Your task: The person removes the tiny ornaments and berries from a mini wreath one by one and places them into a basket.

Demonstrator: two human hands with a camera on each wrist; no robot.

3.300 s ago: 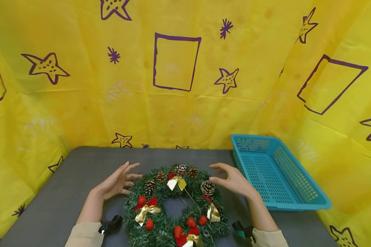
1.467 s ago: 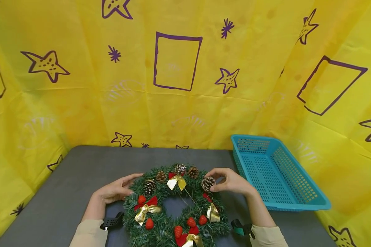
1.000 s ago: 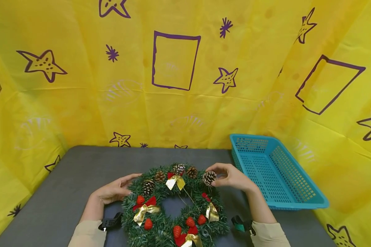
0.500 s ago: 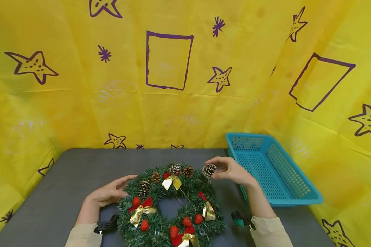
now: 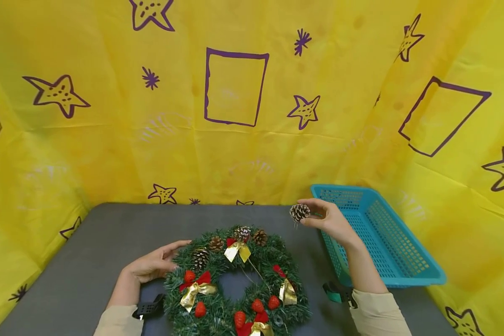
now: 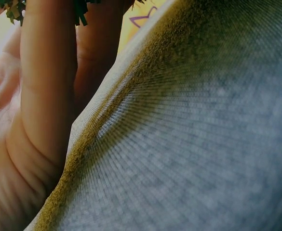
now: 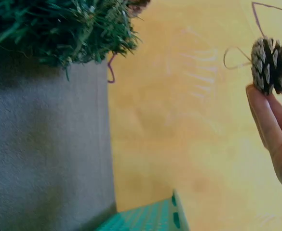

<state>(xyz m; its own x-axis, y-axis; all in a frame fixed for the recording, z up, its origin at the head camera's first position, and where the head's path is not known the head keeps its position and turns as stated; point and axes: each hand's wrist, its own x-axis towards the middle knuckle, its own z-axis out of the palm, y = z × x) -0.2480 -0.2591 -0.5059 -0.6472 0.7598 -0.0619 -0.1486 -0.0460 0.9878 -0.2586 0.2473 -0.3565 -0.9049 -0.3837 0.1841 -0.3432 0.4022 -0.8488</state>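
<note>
My right hand (image 5: pixel 328 220) pinches a white-tipped pine cone (image 5: pixel 299 213) between thumb and fingers, raised beyond the upper right of the green wreath (image 5: pixel 234 322). In the right wrist view a thin wire loop sticks out from the pine cone (image 7: pixel 268 67). My left hand (image 5: pixel 153 263) holds the wreath's left edge, thumb on the near side and some fingertips hidden behind the needles. Gold bows (image 5: pixel 197 291), red berries (image 5: pixel 200 309) and several other pine cones (image 5: pixel 200 258) sit on the wreath, which lies on the grey table (image 5: pixel 122 233).
A blue-green plastic basket (image 5: pixel 407 283) stands at the right, its left wall just behind my right hand. Yellow cloth (image 5: pixel 235 154) with purple drawings hangs around the table's back and sides. A black wrist strap (image 5: pixel 149 308) is on each wrist.
My right hand took hold of the pine cone at the wreath's upper right and lifted it off, up and rightward. My left hand closed in on the wreath's left edge and stayed there.
</note>
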